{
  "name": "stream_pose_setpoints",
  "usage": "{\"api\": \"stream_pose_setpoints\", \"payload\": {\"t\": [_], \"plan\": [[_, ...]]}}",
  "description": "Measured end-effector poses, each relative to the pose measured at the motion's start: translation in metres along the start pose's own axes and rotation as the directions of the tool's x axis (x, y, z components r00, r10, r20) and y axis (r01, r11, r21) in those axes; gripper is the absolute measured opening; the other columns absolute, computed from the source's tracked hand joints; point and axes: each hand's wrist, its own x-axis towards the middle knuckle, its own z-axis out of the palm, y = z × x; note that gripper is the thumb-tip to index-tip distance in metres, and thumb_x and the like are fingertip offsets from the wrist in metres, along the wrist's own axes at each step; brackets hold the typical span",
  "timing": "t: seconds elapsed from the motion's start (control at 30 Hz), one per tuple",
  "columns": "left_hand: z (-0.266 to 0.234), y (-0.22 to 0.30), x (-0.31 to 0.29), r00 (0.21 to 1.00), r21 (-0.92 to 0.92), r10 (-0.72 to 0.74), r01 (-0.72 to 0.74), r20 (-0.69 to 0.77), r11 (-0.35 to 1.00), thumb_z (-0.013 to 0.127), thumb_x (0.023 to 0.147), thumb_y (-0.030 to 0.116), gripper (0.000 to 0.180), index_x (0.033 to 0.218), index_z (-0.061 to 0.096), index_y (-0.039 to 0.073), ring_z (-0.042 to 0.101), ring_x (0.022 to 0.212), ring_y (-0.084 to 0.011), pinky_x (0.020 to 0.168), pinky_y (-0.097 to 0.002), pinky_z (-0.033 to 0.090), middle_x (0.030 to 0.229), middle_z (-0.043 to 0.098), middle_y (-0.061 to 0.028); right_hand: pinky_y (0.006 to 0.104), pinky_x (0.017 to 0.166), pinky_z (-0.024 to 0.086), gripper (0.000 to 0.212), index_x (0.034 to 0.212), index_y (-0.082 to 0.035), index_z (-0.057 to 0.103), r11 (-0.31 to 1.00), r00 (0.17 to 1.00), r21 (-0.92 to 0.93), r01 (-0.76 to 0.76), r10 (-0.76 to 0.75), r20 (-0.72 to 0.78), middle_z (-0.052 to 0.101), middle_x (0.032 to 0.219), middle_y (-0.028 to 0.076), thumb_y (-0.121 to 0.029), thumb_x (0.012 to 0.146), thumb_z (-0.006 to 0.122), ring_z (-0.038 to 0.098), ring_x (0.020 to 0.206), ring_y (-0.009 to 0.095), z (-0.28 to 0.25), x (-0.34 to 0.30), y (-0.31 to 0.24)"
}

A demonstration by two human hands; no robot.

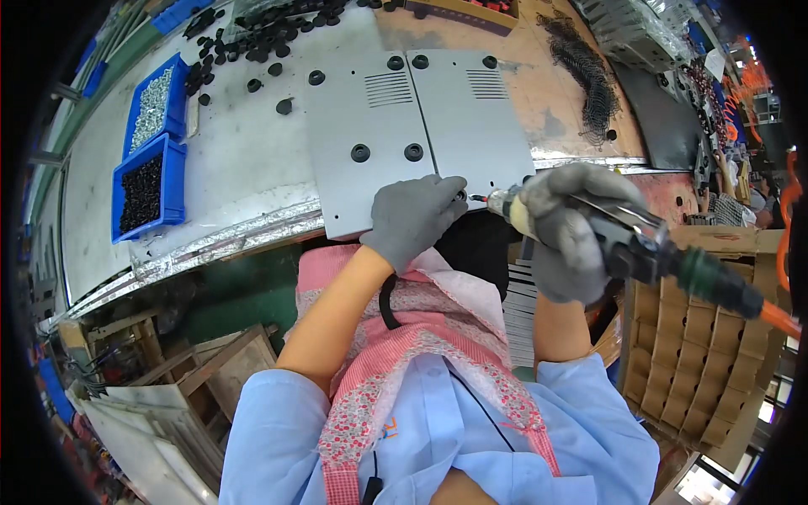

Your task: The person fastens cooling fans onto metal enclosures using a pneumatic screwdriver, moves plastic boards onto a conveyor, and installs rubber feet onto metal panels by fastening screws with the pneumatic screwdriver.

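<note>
Two grey metal panels (370,109) with slotted vents lie side by side at the table's front edge, several round black feet (360,152) on them. My left hand (412,217), in a grey glove, rests over the near edge of the panels. Its thumb and fingertips close on a small black foot (461,195), partly covered by them. From the right, my gloved right hand (568,227) grips a power screwdriver (627,231) with a cable or hose at its back end. The tool lies nearly level, its bit pointing left, close to that foot; contact cannot be made out.
Blue bins hold silver screws (152,108) and black screws (140,195) at left. Loose black feet (252,38) are scattered at the far left. A dark mesh strip (581,76) lies far right. Below the table, a divided cardboard box (690,353) stands at right, wooden crates (210,370) at left.
</note>
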Motion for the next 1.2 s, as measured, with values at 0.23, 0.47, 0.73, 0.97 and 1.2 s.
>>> {"api": "stream_pose_setpoints", "payload": {"t": [0.23, 0.47, 0.73, 0.97, 1.2], "plan": [[-0.003, 0.003, 0.001, 0.999, -0.029, -0.036, 0.036, 0.023, 0.999, 0.062, 0.077, 0.032, 0.023, 0.095, 0.059, 0.018, 0.062, 0.065, -0.0249, 0.054, -0.0384, 0.048, 0.075, 0.062, -0.0041, 0.0354, 0.067, 0.048, 0.032, 0.102, 0.0, 0.048, 0.939, 0.946, -0.113, -0.324, 0.319, -0.055, 0.055, 0.085, 0.015, -0.007, 0.072, 0.059, 0.057, 0.07, 0.021, 0.002, 0.002, 0.02], [-0.003, 0.006, 0.003, 0.993, -0.001, -0.102, 0.102, 0.066, 0.995, 0.062, 0.077, 0.032, 0.021, 0.093, 0.059, 0.018, 0.062, 0.066, -0.024, 0.053, -0.0383, 0.048, 0.074, 0.062, -0.0032, 0.0316, 0.062, 0.049, 0.032, 0.103, -0.002, 0.044, 0.965, 0.972, -0.148, -0.215, 0.226, 0.062, 0.054, 0.085, 0.014, 0.0, 0.074, 0.058, 0.056, 0.07, 0.021, -0.002, 0.005, 0.035], [0.001, 0.0, 0.002, 0.998, -0.052, -0.061, 0.06, -0.02, 0.997, 0.062, 0.078, 0.031, 0.02, 0.092, 0.059, 0.017, 0.062, 0.07, -0.0232, 0.055, -0.0377, 0.048, 0.076, 0.062, -0.0038, 0.0254, 0.063, 0.05, 0.03, 0.103, 0.003, 0.046, 0.963, 0.969, -0.144, -0.23, 0.241, 0.062, 0.059, 0.079, 0.011, 0.011, 0.074, 0.051, 0.061, 0.073, 0.016, 0.004, 0.015, 0.017], [-0.05, -0.008, 0.007, 0.78, -0.891, -0.435, 0.36, 0.45, -0.276, 0.051, 0.091, 0.038, 0.043, 0.112, 0.049, 0.001, 0.059, 0.08, -0.017, 0.061, -0.0268, 0.05, 0.087, 0.054, -0.0056, 0.0351, 0.066, 0.047, 0.044, 0.119, -0.006, 0.046, 0.985, 0.963, 0.061, 0.159, -0.168, 0.212, 0.057, 0.1, 0.015, -0.014, 0.076, 0.051, 0.057, 0.073, 0.021, 0.004, 0.014, -0.022], [-0.033, -0.003, -0.024, 0.877, -0.749, -0.114, 0.323, 0.466, -0.579, 0.035, 0.097, 0.024, 0.042, 0.127, 0.036, -0.005, 0.057, 0.097, -0.0228, 0.081, -0.0323, 0.052, 0.117, 0.05, -0.0193, 0.0361, 0.064, 0.054, 0.041, 0.108, -0.004, 0.039, 0.988, 0.979, 0.079, 0.136, -0.146, 0.145, 0.056, 0.09, 0.018, -0.012, 0.08, 0.068, 0.059, 0.07, 0.021, 0.027, 0.005, -0.027]]}}
